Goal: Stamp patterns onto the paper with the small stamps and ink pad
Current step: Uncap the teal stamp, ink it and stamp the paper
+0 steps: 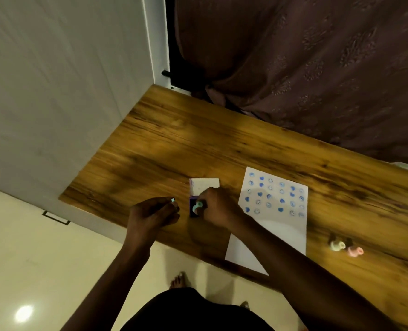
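A white paper (pixel 272 225) lies on the wooden table (pixel 198 144), its upper half filled with rows of blue hearts and smiley faces. Left of the paper sits a small ink pad (pixel 193 207) with its white lid (pixel 204 185) flipped open behind it. My right hand (pixel 218 207) grips a small pale green stamp (pixel 197 206) and holds it down on the dark ink surface. My left hand (pixel 154 215) rests at the table's front edge just left of the pad, pinching a small pale green piece (pixel 173 199) at the fingertips; what that piece is I cannot tell.
Two more small stamps, a cream one (pixel 336 246) and a pink one (pixel 354 252), lie on the table right of the paper. A brown curtain (pixel 305 68) hangs behind the table and a white wall (pixel 66 80) borders its left end. My bare feet stand on the pale floor below.
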A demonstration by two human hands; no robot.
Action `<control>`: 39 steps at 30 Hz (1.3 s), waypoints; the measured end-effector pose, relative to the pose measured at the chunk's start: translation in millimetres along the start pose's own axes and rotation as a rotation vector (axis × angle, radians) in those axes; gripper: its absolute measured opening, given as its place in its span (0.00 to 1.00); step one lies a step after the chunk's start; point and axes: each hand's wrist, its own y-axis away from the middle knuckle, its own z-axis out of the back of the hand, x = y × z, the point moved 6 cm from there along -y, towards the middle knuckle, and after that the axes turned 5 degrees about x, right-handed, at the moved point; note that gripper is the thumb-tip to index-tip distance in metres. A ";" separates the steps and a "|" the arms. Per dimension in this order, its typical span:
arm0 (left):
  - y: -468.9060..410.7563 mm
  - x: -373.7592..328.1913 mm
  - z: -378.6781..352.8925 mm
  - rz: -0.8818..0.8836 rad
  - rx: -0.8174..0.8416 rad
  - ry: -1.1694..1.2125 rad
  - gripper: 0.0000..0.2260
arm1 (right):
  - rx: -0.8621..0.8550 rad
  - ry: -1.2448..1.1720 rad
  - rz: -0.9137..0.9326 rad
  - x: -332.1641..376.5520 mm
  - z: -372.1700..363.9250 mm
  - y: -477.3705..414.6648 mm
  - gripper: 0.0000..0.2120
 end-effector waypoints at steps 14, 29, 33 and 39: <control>-1.8 28.2 -74.0 0.108 0.206 -0.040 0.12 | -0.439 -0.525 -0.359 -136.8 29.9 93.9 0.12; -14.4 35.5 -106.8 0.163 0.255 -0.054 0.14 | -0.407 -0.082 -0.469 -157.6 22.6 97.4 0.12; -18.4 39.5 -105.1 0.176 0.255 -0.057 0.16 | -0.391 -0.078 -0.472 -160.3 19.9 95.7 0.12; -23.4 42.2 -113.0 0.177 0.243 -0.052 0.20 | -0.386 -0.124 -0.502 -158.4 17.7 93.6 0.18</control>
